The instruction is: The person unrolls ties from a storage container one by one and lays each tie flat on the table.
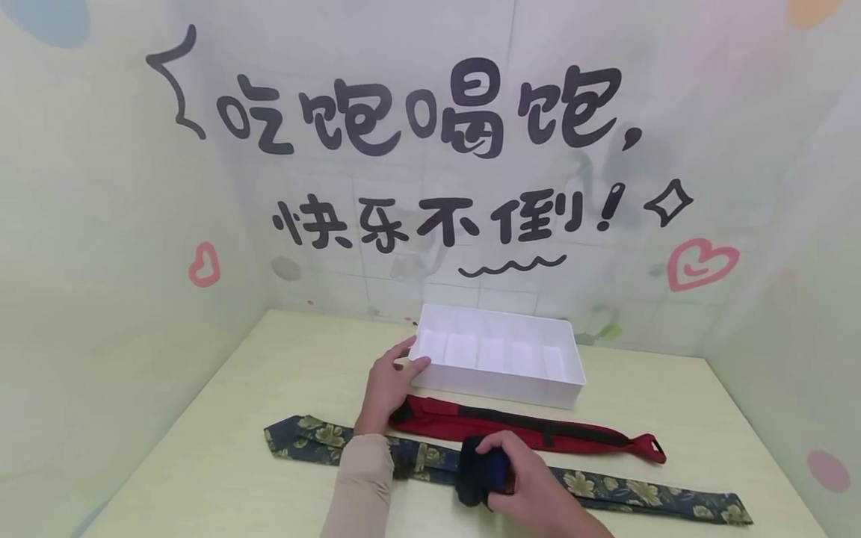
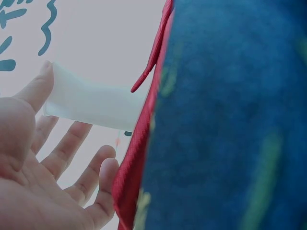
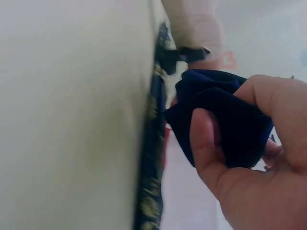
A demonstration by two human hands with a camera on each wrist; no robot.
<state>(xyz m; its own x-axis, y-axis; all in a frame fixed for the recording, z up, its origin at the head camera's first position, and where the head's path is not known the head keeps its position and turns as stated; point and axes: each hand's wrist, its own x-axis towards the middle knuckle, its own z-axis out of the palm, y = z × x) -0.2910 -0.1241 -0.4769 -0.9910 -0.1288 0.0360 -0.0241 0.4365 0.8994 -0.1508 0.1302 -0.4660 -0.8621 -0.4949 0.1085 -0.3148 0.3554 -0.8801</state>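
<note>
My left hand [image 1: 389,385] touches the left front corner of a white divided box [image 1: 498,379]. In the left wrist view its thumb meets one edge of the box [image 2: 91,98], with the fingers spread loosely below. My right hand [image 1: 531,486] pinches a folded dark blue cloth [image 3: 225,120] between thumb and fingers. That bundle overlaps a navy necktie with gold flowers [image 1: 625,493], stretched left to right across the table. Just behind it, a red necktie [image 1: 585,441] with a black strip lies flat before the box. Several compartments show inside the box.
The pale table [image 1: 222,418] meets a back wall [image 1: 403,172] covered with a printed sheet bearing large dark writing. The box stands close to this wall. Side walls rise to the left and right.
</note>
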